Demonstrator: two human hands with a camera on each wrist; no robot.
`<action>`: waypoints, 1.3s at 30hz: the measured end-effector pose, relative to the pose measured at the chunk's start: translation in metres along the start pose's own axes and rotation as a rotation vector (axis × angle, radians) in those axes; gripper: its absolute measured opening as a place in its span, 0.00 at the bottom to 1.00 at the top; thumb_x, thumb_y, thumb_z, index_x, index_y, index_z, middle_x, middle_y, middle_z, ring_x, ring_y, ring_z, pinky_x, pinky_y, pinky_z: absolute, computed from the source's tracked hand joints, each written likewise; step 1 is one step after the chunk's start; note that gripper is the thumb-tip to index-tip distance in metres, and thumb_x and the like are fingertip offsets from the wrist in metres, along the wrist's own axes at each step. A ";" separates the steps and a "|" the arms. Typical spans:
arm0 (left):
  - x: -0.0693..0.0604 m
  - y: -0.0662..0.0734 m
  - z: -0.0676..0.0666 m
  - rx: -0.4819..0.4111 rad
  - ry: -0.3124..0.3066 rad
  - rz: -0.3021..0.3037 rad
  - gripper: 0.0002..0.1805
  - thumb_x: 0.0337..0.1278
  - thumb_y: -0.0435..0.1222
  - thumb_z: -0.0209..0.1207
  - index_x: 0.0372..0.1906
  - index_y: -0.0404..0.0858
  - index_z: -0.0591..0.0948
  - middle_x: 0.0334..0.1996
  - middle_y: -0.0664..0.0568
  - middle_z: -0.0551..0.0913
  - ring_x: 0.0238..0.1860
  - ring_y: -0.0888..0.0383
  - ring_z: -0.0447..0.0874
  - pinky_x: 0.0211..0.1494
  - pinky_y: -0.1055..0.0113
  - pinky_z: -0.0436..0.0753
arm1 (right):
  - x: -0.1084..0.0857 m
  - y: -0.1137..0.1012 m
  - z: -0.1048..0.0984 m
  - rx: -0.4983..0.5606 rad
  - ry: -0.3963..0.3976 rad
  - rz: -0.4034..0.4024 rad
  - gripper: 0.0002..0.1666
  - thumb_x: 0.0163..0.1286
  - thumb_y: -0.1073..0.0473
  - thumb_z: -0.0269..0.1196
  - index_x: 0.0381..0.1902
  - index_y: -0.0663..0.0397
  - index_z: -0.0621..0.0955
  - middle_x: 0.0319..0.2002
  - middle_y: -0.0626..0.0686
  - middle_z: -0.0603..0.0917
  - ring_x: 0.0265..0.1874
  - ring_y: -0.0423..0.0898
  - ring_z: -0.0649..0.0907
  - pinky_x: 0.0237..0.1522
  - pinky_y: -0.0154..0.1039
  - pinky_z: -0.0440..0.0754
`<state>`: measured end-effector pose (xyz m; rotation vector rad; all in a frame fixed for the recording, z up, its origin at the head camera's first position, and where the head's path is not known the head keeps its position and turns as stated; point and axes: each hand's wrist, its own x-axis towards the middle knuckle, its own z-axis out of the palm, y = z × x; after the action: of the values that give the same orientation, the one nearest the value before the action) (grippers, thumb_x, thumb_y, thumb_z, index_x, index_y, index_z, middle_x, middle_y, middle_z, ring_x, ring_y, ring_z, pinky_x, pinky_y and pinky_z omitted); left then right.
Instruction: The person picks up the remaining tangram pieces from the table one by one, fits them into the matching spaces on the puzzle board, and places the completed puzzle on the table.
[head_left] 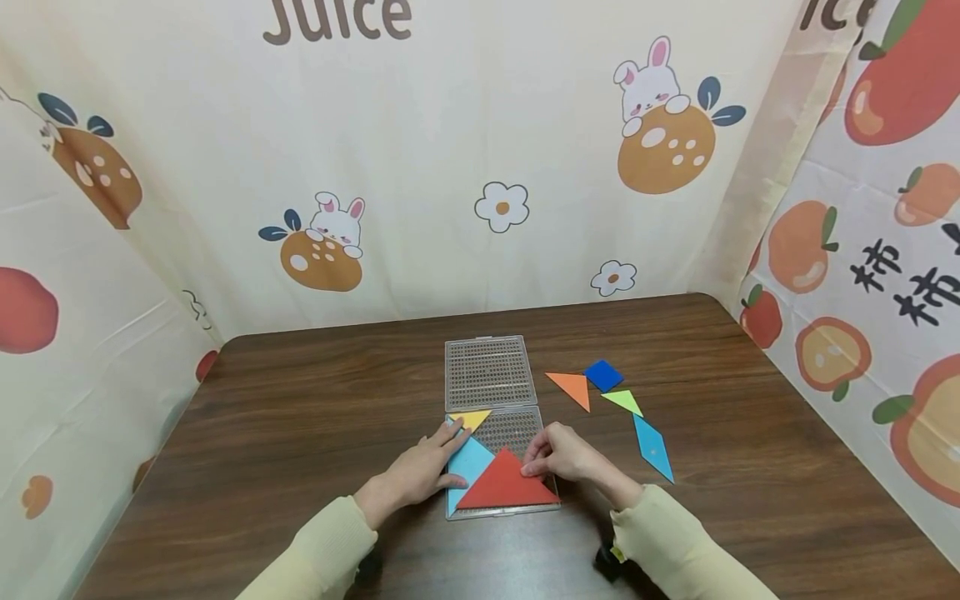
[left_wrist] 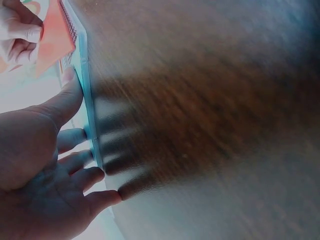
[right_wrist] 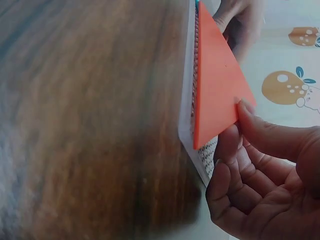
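Observation:
A large red triangle [head_left: 507,483] lies tilted over the lower half of an open clear case [head_left: 491,374] with a dotted inside. My right hand [head_left: 564,452] pinches the triangle's right edge between thumb and curled fingers, as the right wrist view shows with the red triangle [right_wrist: 219,80]. My left hand [head_left: 417,469] rests spread on the case's left side, its fingers straight. Beneath those fingers lie a large light-blue triangle [head_left: 470,460] and a yellow triangle [head_left: 472,419], both inside the case. In the left wrist view the left hand [left_wrist: 55,150] touches the case's edge.
Right of the case, loose on the brown table [head_left: 322,400], are an orange triangle [head_left: 573,388], a dark blue square [head_left: 603,375], a green triangle [head_left: 624,401] and a blue parallelogram [head_left: 653,447]. A printed curtain [head_left: 435,125] hangs behind the table.

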<state>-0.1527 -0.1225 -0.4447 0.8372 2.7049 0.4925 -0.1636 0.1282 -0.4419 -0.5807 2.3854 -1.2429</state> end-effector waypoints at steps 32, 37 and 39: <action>-0.002 0.002 -0.001 -0.027 0.010 0.000 0.39 0.50 0.49 0.56 0.65 0.36 0.59 0.66 0.41 0.53 0.65 0.43 0.50 0.58 0.45 0.61 | -0.001 -0.017 0.021 -0.210 0.158 0.082 0.08 0.47 0.66 0.69 0.14 0.56 0.80 0.13 0.45 0.75 0.13 0.37 0.70 0.13 0.30 0.69; -0.002 0.002 -0.001 -0.032 0.008 -0.001 0.39 0.50 0.49 0.56 0.65 0.36 0.59 0.66 0.41 0.53 0.65 0.43 0.50 0.58 0.45 0.61 | -0.001 -0.019 0.022 -0.247 0.175 0.093 0.09 0.47 0.64 0.69 0.13 0.55 0.80 0.13 0.44 0.74 0.13 0.37 0.70 0.13 0.30 0.69; -0.002 0.002 -0.002 -0.032 0.007 -0.003 0.39 0.50 0.49 0.57 0.65 0.36 0.59 0.66 0.41 0.53 0.65 0.43 0.50 0.58 0.45 0.61 | -0.001 -0.019 0.023 -0.253 0.177 0.098 0.09 0.47 0.64 0.69 0.13 0.55 0.80 0.13 0.44 0.74 0.13 0.38 0.70 0.13 0.30 0.69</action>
<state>-0.1504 -0.1226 -0.4421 0.8250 2.6970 0.5379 -0.1472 0.1037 -0.4384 -0.4351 2.7075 -0.9960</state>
